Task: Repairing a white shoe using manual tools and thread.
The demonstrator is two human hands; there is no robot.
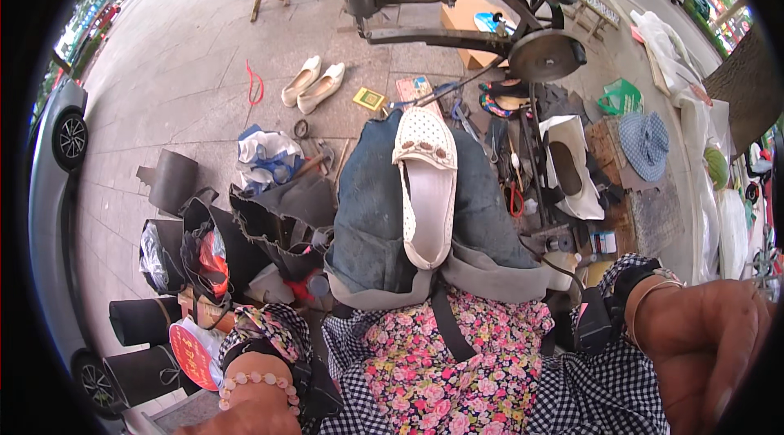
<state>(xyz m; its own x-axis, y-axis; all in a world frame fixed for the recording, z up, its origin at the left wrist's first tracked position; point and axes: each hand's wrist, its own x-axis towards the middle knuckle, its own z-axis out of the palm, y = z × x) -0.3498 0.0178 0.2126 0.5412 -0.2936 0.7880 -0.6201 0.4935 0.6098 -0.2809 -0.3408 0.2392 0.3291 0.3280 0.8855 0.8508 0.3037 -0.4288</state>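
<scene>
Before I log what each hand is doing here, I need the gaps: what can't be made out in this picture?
Head view only:
- Left hand: cut off by the lower edge; fingers unseen, grip unknowable.
- Right hand: close to the lens, blurred, fingertips lost in the dark rim; any contents unclear.
- White perforated shoe on the lap: its sole faces down, hidden.
- Stitching machine: top cut by the upper edge.

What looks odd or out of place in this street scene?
A single white shoe lies sole-down on the person's denim-covered lap, with no partner beside it, while a cream pair sits on the pavement. Neither the left hand nor the right hand touches it.
</scene>
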